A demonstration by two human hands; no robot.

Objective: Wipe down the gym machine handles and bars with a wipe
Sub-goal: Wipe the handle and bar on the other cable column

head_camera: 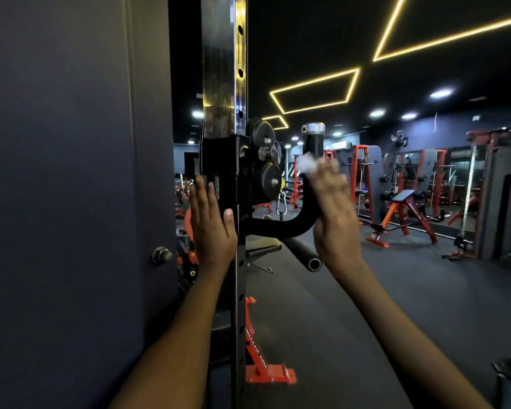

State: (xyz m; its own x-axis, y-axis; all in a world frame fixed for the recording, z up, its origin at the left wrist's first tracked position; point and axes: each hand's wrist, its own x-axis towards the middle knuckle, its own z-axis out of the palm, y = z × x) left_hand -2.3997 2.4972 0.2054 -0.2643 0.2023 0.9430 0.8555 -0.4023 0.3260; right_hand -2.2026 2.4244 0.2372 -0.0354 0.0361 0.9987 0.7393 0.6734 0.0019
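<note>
Right hand point(335, 208) pressing wipe point(307, 166) on upright handle point(311, 149)

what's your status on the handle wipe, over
Left hand flat on the carriage, fingers straight. Right hand pressing the wipe against the upright black handle. Nothing in the way.
</note>
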